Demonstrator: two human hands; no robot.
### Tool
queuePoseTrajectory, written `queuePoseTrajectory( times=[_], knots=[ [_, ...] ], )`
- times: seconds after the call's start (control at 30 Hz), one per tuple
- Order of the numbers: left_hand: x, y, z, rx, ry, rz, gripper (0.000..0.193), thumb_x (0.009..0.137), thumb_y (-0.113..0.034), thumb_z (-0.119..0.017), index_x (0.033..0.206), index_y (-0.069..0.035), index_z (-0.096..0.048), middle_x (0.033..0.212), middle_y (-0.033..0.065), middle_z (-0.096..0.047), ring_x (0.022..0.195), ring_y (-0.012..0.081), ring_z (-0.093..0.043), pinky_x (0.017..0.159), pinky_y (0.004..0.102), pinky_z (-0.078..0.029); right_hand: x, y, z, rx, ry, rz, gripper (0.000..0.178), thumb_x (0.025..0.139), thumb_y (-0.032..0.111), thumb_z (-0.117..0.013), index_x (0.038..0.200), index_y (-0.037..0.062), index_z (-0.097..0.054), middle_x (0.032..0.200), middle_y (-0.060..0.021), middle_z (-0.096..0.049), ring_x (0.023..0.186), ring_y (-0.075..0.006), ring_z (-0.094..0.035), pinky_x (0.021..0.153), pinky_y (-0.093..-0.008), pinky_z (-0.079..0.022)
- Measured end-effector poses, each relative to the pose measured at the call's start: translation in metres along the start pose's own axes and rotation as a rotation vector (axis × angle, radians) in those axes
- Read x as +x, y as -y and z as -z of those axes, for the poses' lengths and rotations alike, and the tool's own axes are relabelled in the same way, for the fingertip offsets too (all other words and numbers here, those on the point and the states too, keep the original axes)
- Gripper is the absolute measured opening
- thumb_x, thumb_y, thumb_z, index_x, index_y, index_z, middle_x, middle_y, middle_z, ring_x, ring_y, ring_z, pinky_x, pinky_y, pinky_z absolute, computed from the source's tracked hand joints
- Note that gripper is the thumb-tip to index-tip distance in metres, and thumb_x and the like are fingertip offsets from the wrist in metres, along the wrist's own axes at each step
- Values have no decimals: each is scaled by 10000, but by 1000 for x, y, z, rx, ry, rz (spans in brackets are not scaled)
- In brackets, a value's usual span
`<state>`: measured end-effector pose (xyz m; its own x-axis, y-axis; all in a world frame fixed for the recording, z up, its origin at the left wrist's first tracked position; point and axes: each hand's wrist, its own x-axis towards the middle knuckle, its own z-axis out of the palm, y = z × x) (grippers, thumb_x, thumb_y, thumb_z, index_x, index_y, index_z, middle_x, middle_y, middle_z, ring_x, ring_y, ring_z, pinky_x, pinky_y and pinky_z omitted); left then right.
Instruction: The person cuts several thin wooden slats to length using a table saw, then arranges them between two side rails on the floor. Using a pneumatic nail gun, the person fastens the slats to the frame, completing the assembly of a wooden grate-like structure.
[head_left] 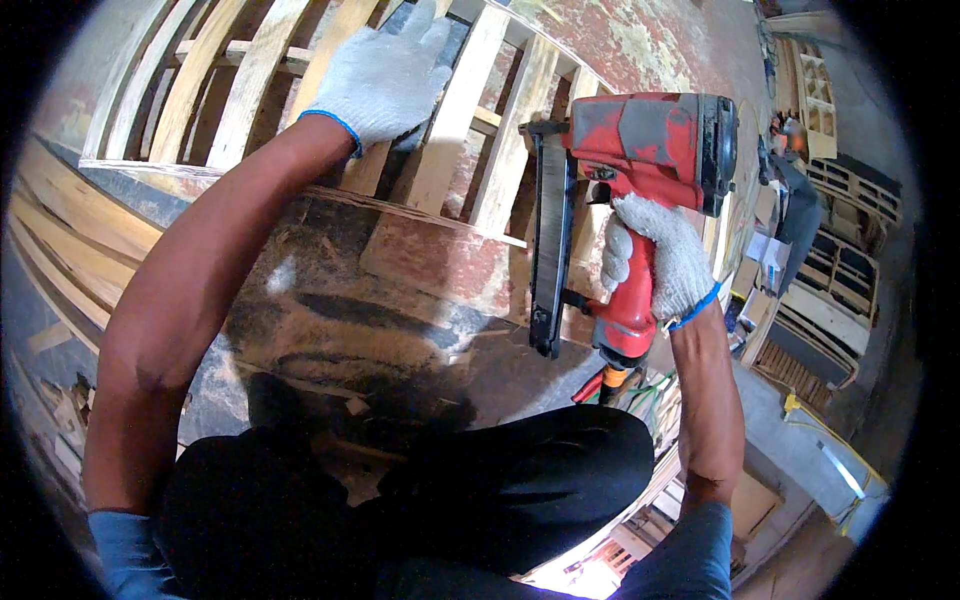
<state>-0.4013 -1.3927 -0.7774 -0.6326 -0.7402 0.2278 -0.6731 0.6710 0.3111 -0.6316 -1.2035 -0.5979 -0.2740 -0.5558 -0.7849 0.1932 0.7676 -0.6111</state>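
Note:
A red and black nail gun (640,140) is gripped by its handle in my right hand (670,255), which wears a grey knit glove with a blue cuff. Its long dark magazine (550,245) runs down beside the slatted wooden pallet (435,175) on the floor. My left hand (385,85), gloved the same way, lies on the pallet's slats toward the far side. Its fingers are stretched out and partly apart, and nothing shows in them. Below the handle, an air hose with an orange fitting (615,378) leaves the nail gun.
Loose wooden boards (85,235) are stacked at the left. Sawdust and wood scraps cover the worn floor (360,300) in front of my knees. Off to the right are more pallets (840,270), papers and boxes (765,250), and a yellow cord (820,425).

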Motion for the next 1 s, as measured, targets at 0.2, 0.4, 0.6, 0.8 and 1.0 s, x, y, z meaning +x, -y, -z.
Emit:
queuePoseTrajectory(
  times=[0.2, 0.4, 0.6, 0.8, 1.0],
  knots=[
    [1, 2, 0, 21, 34, -6, 558, 1034, -351, -501, 1484, -23, -465, 1564, 218, -465, 1131, 403, -659, 933, 507, -505, -2, 12, 1, -154, 13, 4, 331, 984, 228, -652, 739, 7, -626, 592, -130, -607, 487, -247, -612, 462, -377, -518],
    [1, 5, -3, 27, -11, -33, 558, 1036, -362, -506, 1479, -25, -473, 1558, 226, -473, 1128, 402, -669, 926, 511, -509, -4, 14, -5, -299, -22, -26, 327, 987, 234, -660, 737, 26, -632, 590, -105, -597, 492, -233, -601, 489, -368, -499],
    [11, -6, 20, -58, 237, -57, 422, 961, -335, -569, 1233, -18, -634, 1329, 240, -637, 1058, 380, -703, 864, 520, -562, -6, 18, -2, -438, -19, 13, 385, 994, 261, -654, 680, 38, -641, 556, -105, -590, 480, -225, -590, 499, -351, -490],
    [-7, 12, 49, 10, -459, -222, 317, 874, -252, -601, 1090, -33, -677, 1119, 232, -682, 1046, 384, -646, 951, 511, -493, -16, -9, 7, -410, -31, 42, 334, 1033, 270, -601, 851, 7, -694, 568, -111, -602, 498, -243, -621, 520, -365, -529],
    [-61, 196, 158, 298, -232, 408, 313, 1006, -283, -550, 1090, 3, -648, 1160, 295, -649, 1102, 463, -614, 972, 541, -477, -19, -23, -2, -40, 1, 38, 310, 987, 257, -688, 760, 53, -630, 553, -89, -557, 447, -228, -555, 456, -365, -465]
  ],
)
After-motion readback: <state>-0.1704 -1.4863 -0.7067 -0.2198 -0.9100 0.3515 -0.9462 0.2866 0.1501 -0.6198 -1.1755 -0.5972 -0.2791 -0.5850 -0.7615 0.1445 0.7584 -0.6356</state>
